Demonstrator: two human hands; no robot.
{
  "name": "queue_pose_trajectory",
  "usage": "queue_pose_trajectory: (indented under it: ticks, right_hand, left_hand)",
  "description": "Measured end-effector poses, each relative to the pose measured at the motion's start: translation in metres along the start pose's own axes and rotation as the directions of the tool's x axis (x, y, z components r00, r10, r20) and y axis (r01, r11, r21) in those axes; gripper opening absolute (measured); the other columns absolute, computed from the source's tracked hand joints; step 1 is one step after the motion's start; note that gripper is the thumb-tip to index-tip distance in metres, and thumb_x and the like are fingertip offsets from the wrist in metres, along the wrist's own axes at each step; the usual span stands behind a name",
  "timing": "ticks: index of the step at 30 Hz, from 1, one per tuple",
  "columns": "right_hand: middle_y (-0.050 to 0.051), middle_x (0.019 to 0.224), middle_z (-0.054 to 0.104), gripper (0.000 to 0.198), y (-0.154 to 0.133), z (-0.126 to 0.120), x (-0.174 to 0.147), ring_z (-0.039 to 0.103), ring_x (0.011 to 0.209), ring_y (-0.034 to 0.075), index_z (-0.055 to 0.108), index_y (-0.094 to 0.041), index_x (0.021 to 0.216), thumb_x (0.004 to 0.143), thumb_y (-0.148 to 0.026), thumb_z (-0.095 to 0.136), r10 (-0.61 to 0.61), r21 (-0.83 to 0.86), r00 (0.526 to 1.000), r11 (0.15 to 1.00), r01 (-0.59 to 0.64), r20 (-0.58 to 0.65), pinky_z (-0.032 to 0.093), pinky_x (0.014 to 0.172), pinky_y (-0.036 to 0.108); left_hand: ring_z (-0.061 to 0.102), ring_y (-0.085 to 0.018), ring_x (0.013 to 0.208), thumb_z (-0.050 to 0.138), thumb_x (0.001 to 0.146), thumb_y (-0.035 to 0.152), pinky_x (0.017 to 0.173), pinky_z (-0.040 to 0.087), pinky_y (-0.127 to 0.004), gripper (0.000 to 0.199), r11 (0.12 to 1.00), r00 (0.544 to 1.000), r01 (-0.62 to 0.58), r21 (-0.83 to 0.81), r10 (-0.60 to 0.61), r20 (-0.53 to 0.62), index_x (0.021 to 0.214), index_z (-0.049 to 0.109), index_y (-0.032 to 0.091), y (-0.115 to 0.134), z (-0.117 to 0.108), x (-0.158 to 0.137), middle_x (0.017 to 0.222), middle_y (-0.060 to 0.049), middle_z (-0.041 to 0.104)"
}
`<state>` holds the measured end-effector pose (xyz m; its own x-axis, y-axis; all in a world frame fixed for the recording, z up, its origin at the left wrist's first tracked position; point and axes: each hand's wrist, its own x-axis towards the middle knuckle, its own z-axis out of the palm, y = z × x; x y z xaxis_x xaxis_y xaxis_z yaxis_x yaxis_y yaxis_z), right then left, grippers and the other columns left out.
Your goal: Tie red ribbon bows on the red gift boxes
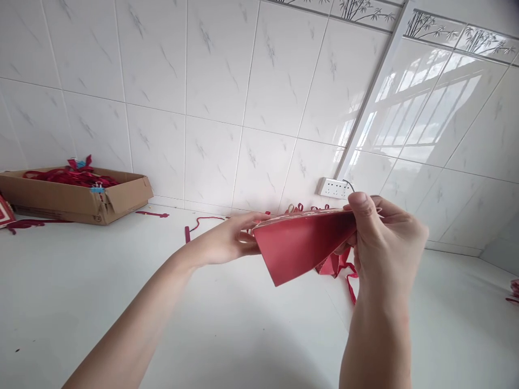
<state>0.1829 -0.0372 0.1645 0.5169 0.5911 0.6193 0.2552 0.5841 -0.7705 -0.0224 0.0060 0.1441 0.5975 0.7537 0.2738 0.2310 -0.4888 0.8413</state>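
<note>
Red card (300,246) is held up in front of the person, between both hands. Its long axis runs sideways, narrowing toward the right; a lower corner points down at its left, and the patterned upper face shows almost edge-on. The right hand (385,237) has thumb and curled fingers pinched on the card's narrow end. The left hand (227,240) is partly open at the card's wide end, its fingers reaching behind the edge; whether they grip cannot be told. Beyond the card's lower right, a second red piece (333,263) and a red ribbon (351,289) lie on the white counter (227,335). Farther off, well left of the card, stands a cardboard box (77,200) of red ribbons (77,175). Behind the card's right end, a power strip (335,187) sits against the tiled wall (214,81).
</note>
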Motion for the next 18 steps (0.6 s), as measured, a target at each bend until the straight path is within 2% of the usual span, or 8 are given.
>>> queue_pose_trajectory:
  ticks: [3, 6, 11, 18]
  right_hand:
    - [-0.007, 0.035, 0.044, 0.03, -0.005, -0.002, -0.006, 0.039, 0.025, 0.009, 0.057, -0.02, 0.052, 0.066, -0.038, 0.076, -0.098, -0.021, 0.995, 0.995, 0.098, -0.004, 0.027, 0.021, 0.02]
    - [-0.007, 0.036, 0.044, 0.028, -0.01, -0.003, -0.011, 0.04, 0.028, 0.008, 0.058, -0.019, 0.051, 0.066, -0.034, 0.077, -0.162, 0.013, 0.987, 0.987, 0.162, -0.005, 0.03, 0.024, 0.02]
    - [-0.007, 0.036, 0.039, 0.03, -0.016, -0.005, -0.018, 0.036, 0.027, 0.007, 0.057, -0.019, 0.052, 0.066, -0.036, 0.077, -0.189, 0.001, 0.979, 0.982, 0.189, -0.071, 0.023, 0.022, 0.019]
    - [-0.007, 0.038, 0.036, 0.023, -0.018, -0.011, -0.021, 0.035, 0.027, 0.007, 0.062, -0.02, 0.056, 0.07, -0.035, 0.072, -0.236, -0.091, 0.969, 0.969, 0.229, -0.067, 0.021, 0.021, 0.02]
  left_hand:
    - [0.054, -0.022, 0.116, 0.061, 0.077, 0.026, 0.086, 0.05, -0.033, 0.049, 0.996, 0.996, -0.074, -0.049, 0.076, 0.05, 0.124, 0.053, 0.036, 0.0, 0.001, 0.001, 0.132, 0.0, 0.055]
    - [0.057, -0.021, 0.111, 0.062, 0.076, 0.027, 0.08, 0.051, -0.03, 0.05, 0.995, 0.994, -0.09, -0.052, 0.093, 0.063, 0.124, 0.052, 0.037, 0.0, 0.002, 0.001, 0.13, 0.0, 0.056]
    - [0.057, -0.022, 0.112, 0.061, 0.078, 0.026, 0.08, 0.051, -0.03, 0.048, 0.998, 0.994, -0.062, -0.011, 0.063, 0.091, 0.125, 0.051, 0.034, 0.004, 0.003, -0.003, 0.128, -0.002, 0.056]
    - [0.055, -0.021, 0.114, 0.063, 0.078, 0.028, 0.083, 0.051, -0.03, 0.046, 0.992, 0.991, -0.062, -0.109, 0.075, 0.11, 0.122, 0.052, 0.035, 0.005, 0.004, -0.004, 0.131, 0.0, 0.054]
